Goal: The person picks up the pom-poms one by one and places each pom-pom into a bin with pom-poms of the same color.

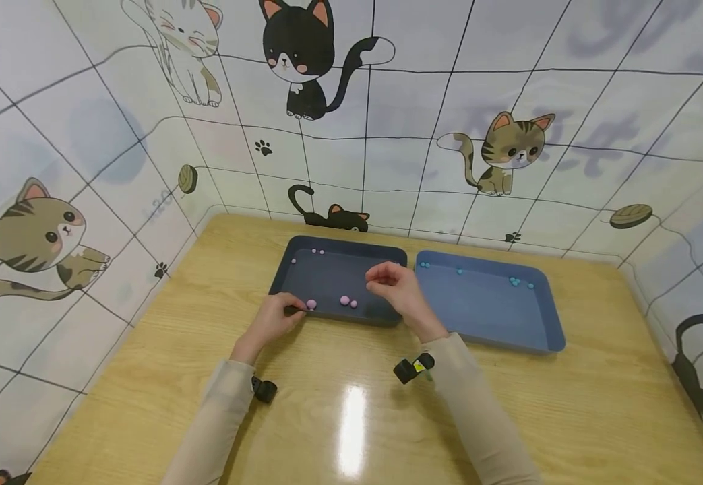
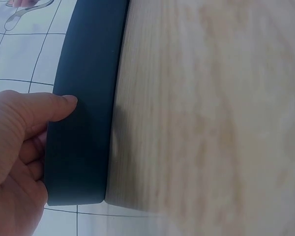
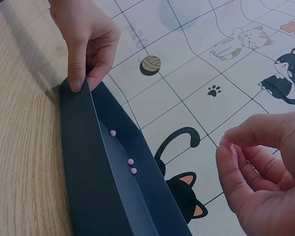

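Observation:
A dark navy tray [image 1: 381, 320] lies on the wooden table with pink balls in it. Two larger pink balls [image 1: 344, 300] and a smaller one are along its near side; three tiny pink balls [image 3: 131, 162] sit toward the far left. My left hand [image 1: 275, 316] pinches the tray's wall at the near left corner, thumb on the outer face. Above the tray's right part is my right hand [image 1: 396, 286], off the tray floor. Its thumb and index fingertips [image 3: 227, 140] meet; whether something tiny is between them is hidden.
A lighter blue tray [image 1: 491, 310] stands right of the dark one, with several teal balls [image 1: 514, 281] along its far side. Behind the table [image 1: 327, 404] rises a wall covering [image 1: 412, 135] with cats and grid lines.

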A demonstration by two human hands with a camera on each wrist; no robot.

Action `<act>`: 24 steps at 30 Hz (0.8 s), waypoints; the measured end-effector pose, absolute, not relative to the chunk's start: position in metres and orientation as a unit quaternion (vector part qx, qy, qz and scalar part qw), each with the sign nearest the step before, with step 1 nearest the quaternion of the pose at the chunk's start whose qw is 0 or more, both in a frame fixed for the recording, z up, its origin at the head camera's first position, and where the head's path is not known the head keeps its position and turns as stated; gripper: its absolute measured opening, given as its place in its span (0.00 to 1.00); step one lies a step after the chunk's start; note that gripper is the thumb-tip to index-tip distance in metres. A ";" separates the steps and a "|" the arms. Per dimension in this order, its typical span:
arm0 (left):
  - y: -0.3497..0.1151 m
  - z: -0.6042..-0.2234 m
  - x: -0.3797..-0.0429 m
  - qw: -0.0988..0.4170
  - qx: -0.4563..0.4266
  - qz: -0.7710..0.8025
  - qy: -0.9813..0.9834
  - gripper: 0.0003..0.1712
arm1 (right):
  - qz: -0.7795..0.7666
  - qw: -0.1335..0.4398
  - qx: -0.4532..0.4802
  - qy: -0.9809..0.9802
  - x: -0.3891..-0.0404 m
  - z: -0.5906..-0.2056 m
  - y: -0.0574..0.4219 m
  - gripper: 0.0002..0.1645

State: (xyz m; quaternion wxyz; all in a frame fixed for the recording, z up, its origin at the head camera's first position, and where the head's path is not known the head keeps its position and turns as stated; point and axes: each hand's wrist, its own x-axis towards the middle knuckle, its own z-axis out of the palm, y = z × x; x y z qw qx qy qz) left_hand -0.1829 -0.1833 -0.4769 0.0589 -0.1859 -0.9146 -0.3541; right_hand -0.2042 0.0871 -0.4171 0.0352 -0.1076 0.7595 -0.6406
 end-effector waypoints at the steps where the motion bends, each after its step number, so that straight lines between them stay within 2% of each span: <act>1: -0.183 -0.478 -0.182 0.057 -0.186 -0.355 -0.915 0.04 | -0.643 0.038 -0.103 0.758 -0.204 -0.418 0.086 0.10; 6: -0.183 -0.479 -0.181 0.066 -0.191 -0.358 -0.912 0.05 | -0.660 0.041 -0.091 0.744 -0.209 -0.418 0.082 0.10; 15: -0.183 -0.479 -0.181 0.073 -0.200 -0.359 -0.909 0.04 | -0.667 0.009 -0.050 0.743 -0.225 -0.420 0.077 0.09; 24: -0.184 -0.478 -0.181 0.063 -0.194 -0.360 -0.910 0.04 | -0.663 0.009 -0.050 0.747 -0.222 -0.422 0.084 0.11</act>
